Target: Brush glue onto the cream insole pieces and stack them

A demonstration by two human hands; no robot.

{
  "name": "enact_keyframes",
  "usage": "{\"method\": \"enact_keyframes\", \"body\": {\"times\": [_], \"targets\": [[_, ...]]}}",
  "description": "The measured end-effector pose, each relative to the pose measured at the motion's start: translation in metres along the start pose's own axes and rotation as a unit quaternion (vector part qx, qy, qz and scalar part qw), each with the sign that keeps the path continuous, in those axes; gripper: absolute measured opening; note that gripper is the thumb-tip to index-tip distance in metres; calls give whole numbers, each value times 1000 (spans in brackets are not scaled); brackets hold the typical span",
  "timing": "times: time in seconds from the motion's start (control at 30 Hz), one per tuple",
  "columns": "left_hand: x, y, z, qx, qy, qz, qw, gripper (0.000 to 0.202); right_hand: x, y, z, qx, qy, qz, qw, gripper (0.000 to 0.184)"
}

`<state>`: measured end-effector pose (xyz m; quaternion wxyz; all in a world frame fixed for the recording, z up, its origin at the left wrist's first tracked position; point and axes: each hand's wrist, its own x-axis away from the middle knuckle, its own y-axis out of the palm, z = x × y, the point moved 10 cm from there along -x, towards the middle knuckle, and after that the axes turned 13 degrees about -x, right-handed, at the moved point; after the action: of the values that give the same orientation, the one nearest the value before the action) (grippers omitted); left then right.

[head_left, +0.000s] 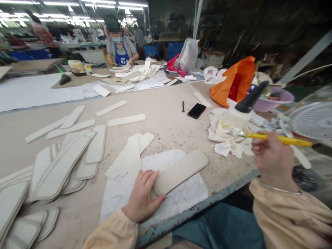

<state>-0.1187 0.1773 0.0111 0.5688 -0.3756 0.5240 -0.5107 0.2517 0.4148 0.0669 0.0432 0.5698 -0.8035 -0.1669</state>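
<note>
My right hand (272, 160) is closed round the yellow handle of a brush (290, 140). The brush's head meets the whitish, glue-smeared mouth of a white plastic container (234, 119) with a black handle. My left hand (145, 197) lies with thumb and fingers apart against the near left end of a small stack of pale, round-cornered strips (183, 171). That stack rests on a white sheet (181, 199) at the table's front edge. Just beyond my left fingers, several pale strips (133, 155) overlap.
More pale strips (62, 166) are piled at left. A phone (196, 111) and a small dark tool (183, 106) lie mid-table. An orange bag (238, 81), a purple basin (277, 99) and a fan (313, 121) stand at right. A co-worker (121, 48) handles strips across the table.
</note>
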Motion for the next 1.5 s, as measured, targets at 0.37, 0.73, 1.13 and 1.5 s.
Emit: {"method": "enact_keyframes", "body": {"times": [0.37, 0.73, 1.13, 1.5], "targets": [[2, 0, -2, 45, -33, -1, 998, 83, 206, 97, 72, -43, 216, -237, 946, 28], [1, -5, -2, 50, -37, 3, 998, 84, 253, 134, 92, 15, 217, -360, 907, 28], [0, 0, -4, 36, -38, 2, 999, 79, 191, 107, 73, 136, 111, -289, 941, 30], [-2, 0, -3, 25, -30, 18, 999, 77, 120, 61, 50, 307, -49, -170, 935, 40]]}}
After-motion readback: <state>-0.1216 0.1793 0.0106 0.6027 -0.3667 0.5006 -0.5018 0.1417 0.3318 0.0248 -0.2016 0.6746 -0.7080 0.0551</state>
